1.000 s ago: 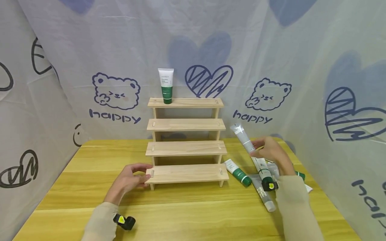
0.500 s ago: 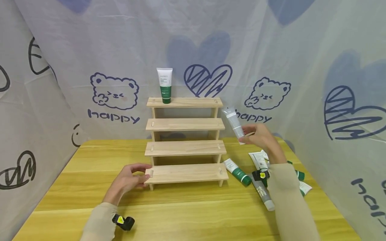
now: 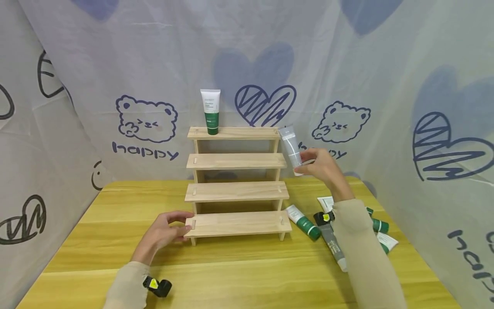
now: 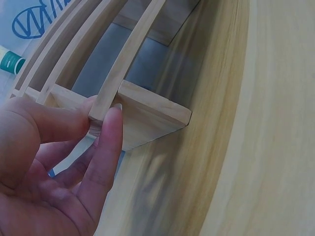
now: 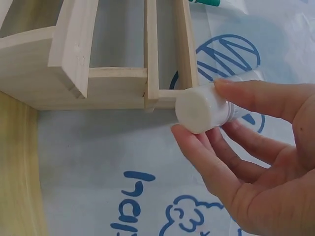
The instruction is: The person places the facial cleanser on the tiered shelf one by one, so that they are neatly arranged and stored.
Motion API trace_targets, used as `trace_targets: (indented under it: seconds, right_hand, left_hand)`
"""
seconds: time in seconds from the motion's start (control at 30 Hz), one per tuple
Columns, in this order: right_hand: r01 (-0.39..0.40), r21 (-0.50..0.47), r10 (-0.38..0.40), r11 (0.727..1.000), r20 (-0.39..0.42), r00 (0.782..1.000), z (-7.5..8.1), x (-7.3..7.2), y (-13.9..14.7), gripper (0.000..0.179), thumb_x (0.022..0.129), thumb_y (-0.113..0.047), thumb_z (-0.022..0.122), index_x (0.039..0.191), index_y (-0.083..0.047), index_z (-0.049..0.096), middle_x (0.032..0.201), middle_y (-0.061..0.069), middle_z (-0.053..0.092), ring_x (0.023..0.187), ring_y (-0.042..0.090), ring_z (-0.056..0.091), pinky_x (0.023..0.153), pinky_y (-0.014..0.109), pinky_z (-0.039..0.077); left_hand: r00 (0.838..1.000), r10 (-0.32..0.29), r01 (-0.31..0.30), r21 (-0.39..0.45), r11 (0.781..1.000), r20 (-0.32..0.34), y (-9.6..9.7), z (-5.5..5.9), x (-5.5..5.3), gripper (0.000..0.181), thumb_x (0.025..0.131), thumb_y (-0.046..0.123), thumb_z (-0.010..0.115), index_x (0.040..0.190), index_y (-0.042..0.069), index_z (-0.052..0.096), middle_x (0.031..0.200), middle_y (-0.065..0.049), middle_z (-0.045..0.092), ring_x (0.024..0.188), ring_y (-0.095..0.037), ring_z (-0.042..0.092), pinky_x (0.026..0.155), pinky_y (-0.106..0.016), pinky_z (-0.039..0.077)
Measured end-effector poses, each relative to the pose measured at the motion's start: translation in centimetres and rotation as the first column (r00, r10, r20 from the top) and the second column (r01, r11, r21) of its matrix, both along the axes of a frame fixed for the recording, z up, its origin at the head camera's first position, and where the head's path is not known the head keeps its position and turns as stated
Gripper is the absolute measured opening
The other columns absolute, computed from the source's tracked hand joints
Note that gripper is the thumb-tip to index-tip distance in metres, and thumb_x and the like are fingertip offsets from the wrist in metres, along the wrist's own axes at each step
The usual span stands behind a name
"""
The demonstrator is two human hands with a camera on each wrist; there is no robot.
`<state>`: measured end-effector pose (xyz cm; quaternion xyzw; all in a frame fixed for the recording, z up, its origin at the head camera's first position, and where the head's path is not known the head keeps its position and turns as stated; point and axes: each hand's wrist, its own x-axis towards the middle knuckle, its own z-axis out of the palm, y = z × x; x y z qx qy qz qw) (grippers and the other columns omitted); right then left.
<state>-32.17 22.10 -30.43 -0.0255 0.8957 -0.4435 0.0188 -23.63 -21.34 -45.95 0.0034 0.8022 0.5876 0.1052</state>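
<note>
A wooden stepped rack with several tiers stands at the back of the table. My left hand pinches the left end of its lowest shelf between thumb and fingers, as the left wrist view confirms on the shelf end. My right hand grips a translucent grey tube near its white cap. The tube is tilted, cap down, beside the rack's right side near the top shelf. A white and green tube stands upright on its cap at the top shelf's left part.
Right of the rack, a white and green tube lies on the wooden table. A grey tube and several other tubes lie near it, partly hidden by my right sleeve. A printed curtain hangs close behind the rack.
My right hand has lifted the translucent tube up and leftward from the pile toward the rack's upper right. My left hand has stayed on the lowest shelf.
</note>
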Motion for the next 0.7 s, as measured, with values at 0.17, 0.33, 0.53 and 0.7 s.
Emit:
trace_targets:
  seconds: [0.17,0.33,0.53,0.7]
  right_hand:
    - [0.011,-0.006,-0.011,1.0,-0.026,1.0,0.8,-0.5,-0.9,0.056,0.087,-0.01,0.079,0.139,-0.004,0.059,0.134,0.017,0.062,0.12,0.034,0.058,0.106,0.048,0.054]
    - [0.024,-0.007,-0.024,1.0,-0.052,0.998,1.8,-1.0,-1.9,0.058,0.086,-0.013,0.081,0.139,-0.004,0.059,0.136,0.016,0.061,0.121,0.034,0.056,0.108,0.052,0.049]
    - [0.044,-0.012,-0.045,0.999,-0.106,0.993,2.6,-2.3,-3.8,0.057,0.084,-0.013,0.082,0.136,-0.004,0.061,0.135,0.016,0.063,0.122,0.033,0.057,0.107,0.051,0.05]
    - [0.036,-0.026,-0.04,0.999,-0.153,0.987,3.1,-3.4,-5.6,0.055,0.083,-0.011,0.082,0.133,-0.003,0.062,0.132,0.015,0.064,0.119,0.032,0.059,0.106,0.049,0.052]
  left_hand:
    - [1.0,0.0,0.0,0.005,1.0,-0.003,0.0,0.0,0.0,0.045,0.096,0.004,0.071,0.14,0.0,0.061,0.13,-0.023,0.056,0.086,-0.018,0.067,0.075,-0.032,0.066]
    - [1.0,-0.001,0.001,0.01,1.0,-0.002,-0.1,0.0,0.0,0.045,0.096,0.005,0.071,0.14,0.0,0.061,0.13,-0.023,0.056,0.087,-0.018,0.067,0.076,-0.033,0.066]
    - [1.0,0.0,0.0,0.015,1.0,0.005,-0.1,0.0,0.0,0.046,0.097,0.005,0.07,0.141,0.0,0.06,0.132,-0.023,0.055,0.088,-0.018,0.067,0.076,-0.033,0.066]
    - [1.0,0.002,-0.002,0.013,1.0,0.006,-0.1,0.0,0.0,0.045,0.097,0.005,0.07,0.14,0.0,0.06,0.132,-0.023,0.055,0.088,-0.018,0.067,0.076,-0.033,0.066]
